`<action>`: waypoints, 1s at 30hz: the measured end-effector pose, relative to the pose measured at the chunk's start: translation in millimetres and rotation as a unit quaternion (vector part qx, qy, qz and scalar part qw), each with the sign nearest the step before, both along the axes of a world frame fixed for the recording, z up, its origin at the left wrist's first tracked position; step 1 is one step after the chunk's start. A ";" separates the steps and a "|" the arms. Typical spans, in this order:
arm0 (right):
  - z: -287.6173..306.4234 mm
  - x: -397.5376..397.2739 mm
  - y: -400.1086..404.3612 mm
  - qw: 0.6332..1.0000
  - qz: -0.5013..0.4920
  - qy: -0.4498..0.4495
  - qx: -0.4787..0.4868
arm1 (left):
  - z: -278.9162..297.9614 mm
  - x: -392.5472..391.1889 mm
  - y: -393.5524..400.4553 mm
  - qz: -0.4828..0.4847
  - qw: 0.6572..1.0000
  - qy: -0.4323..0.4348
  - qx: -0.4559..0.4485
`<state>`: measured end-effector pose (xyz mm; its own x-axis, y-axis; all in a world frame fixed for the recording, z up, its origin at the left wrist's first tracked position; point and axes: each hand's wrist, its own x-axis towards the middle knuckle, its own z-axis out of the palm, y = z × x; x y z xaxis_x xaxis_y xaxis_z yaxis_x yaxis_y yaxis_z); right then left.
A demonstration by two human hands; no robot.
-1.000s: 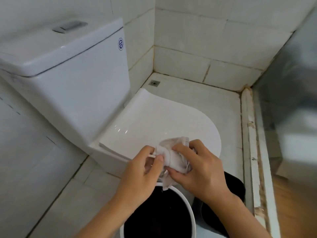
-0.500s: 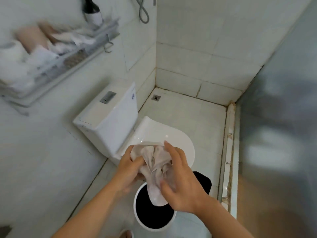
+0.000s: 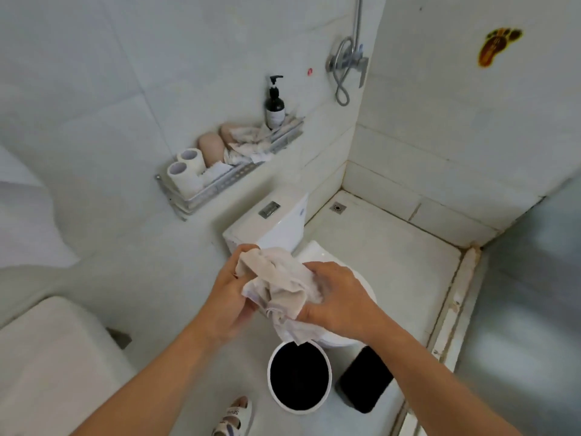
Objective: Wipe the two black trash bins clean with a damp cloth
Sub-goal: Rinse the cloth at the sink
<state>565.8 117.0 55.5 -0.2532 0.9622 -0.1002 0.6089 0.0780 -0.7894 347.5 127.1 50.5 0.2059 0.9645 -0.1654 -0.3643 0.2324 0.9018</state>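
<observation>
Both hands hold a crumpled off-white cloth at chest height above the toilet. My left hand grips its left side and my right hand clutches its right side, with a loose corner hanging down. On the floor below stand two bins: a round one with a white rim and black inside, and to its right a black rectangular bin. Neither hand touches a bin.
A white toilet with its lid shut stands behind the bins. A wall shelf holds paper rolls, cloths and a pump bottle. A shower mixer hangs in the corner. A raised sill runs along the right. My sandalled foot is near the round bin.
The camera has risen and pulled back, so the bins and toilet look smaller and the shelf and shower mixer come into view. The hands still work the cloth, now bunched more between them.
</observation>
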 end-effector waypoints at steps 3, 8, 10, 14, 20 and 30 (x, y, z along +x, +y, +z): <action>30.2 -22.1 11.6 0.998 0.051 0.030 -0.031 | 25.4 -22.8 -12.3 0.042 0.998 -0.015 0.041; 73.6 -84.7 23.7 0.986 0.159 0.026 -0.045 | 56.5 -85.5 -38.0 0.141 0.987 -0.033 0.065; 87.4 -117.7 24.5 0.979 0.186 0.056 -0.064 | 64.6 -120.2 -48.3 0.182 0.980 -0.032 0.071; 108.2 -197.0 27.0 0.973 0.220 0.042 -0.047 | 75.9 -195.5 -72.4 0.233 0.969 -0.010 0.075; 129.4 -325.7 21.5 0.969 0.247 -0.009 0.020 | 82.8 -308.3 -102.0 0.292 0.955 -0.003 0.055; 122.3 -426.0 20.0 0.961 0.273 0.020 0.049 | 70.7 -418.6 -132.9 0.310 0.931 0.180 -0.074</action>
<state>139.8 137.0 177.8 -0.7240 0.6898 0.0052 0.4253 0.4523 -0.7839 -71.1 -5.8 121.2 -0.4771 0.8404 -0.2572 -0.1506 0.2102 0.9660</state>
